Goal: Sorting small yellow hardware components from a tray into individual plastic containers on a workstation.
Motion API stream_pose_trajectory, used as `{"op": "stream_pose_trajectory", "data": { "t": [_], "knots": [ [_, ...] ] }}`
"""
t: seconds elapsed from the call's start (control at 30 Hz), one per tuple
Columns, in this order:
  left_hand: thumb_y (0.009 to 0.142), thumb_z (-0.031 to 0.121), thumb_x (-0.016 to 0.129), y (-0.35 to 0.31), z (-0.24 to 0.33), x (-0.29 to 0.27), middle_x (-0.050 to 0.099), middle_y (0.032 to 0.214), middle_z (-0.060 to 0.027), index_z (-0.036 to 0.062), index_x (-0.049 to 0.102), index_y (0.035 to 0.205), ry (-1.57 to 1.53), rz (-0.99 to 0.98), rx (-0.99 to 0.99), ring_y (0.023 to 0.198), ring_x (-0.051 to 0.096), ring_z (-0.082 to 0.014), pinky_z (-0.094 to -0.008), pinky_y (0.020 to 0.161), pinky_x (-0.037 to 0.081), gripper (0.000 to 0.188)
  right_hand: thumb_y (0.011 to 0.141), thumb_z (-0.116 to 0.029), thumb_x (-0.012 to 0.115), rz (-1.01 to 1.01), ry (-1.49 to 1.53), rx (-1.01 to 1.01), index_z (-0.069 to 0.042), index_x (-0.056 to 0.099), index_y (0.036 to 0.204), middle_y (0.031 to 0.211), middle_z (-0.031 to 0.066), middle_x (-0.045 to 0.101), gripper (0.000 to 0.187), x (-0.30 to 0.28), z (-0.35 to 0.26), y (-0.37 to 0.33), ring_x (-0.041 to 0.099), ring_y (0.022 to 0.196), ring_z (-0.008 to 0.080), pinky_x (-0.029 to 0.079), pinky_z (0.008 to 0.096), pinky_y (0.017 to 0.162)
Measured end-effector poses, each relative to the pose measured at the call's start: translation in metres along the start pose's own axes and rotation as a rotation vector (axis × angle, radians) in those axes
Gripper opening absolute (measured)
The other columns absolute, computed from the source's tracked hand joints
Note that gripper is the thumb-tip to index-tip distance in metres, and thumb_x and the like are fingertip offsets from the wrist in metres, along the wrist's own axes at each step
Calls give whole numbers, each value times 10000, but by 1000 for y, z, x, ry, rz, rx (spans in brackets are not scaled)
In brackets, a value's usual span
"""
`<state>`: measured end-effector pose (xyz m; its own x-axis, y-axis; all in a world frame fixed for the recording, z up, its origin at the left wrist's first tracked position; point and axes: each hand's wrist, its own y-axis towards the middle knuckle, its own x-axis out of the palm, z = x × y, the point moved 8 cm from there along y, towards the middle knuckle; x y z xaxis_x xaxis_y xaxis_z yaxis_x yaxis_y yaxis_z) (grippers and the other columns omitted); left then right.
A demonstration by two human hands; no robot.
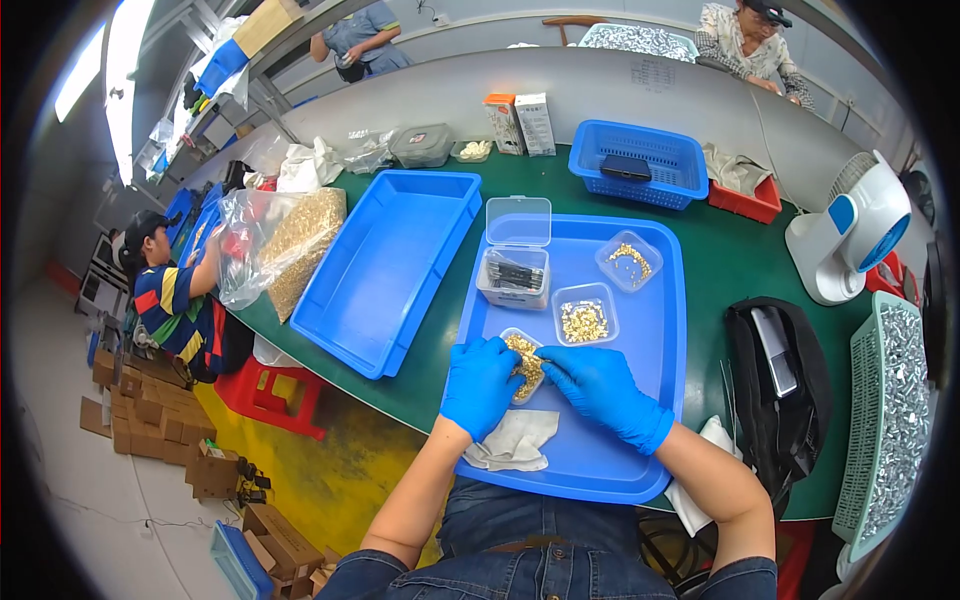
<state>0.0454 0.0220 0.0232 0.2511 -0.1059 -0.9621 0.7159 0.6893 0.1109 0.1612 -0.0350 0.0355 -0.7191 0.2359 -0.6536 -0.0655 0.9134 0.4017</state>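
Bright and even here! Lamps (120, 75) blaze white beyond the far left corner of the tabletop (742, 250), shadows fall soft, the middle looks sharp, straight edges bow, black swallows the rim.

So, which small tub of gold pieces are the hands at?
The near tub, just beyond the white cloth: left hand and right hand are at it. The middle tub and far tub stand untouched.

Vivid blue on the left hand (478, 385) and right hand (605, 392), blue again across the tray (640, 430)! Gold-coloured pieces (585, 323), off-white cloth (515, 442) at the tray's near edge, green worktop (712, 262), and a shirt (172, 290) patterned red, yellow and navy beyond its left edge!
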Motion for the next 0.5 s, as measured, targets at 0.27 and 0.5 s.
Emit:
{"op": "stream_pose_trajectory", "data": {
  "t": [0.27, 0.5],
  "knots": [
    [775, 107, 648, -7, -17, -1, 583, 851, -68, 58, 666, 891, -477, 119, -158, 767, 552, -186, -296, 714, 413, 128, 860, -188, 575, -34, -1, 14, -88, 639, 1028, 866, 128, 652, 206, 4, 3, 0, 637, 717, 296, 501, 351, 613],
    [818, -2, 608, -18, -29, -1, 566, 826, -16, 6, 646, 892, -990, 274, -260, 723, 500, -78, -208, 659, 408, 83, 855, -189, 581, -37, 5, -9, -91, 645, 1014, 871, 122, 654, 198, 6, 1, 0, 639, 724, 290, 502, 346, 618]
  ]
}}
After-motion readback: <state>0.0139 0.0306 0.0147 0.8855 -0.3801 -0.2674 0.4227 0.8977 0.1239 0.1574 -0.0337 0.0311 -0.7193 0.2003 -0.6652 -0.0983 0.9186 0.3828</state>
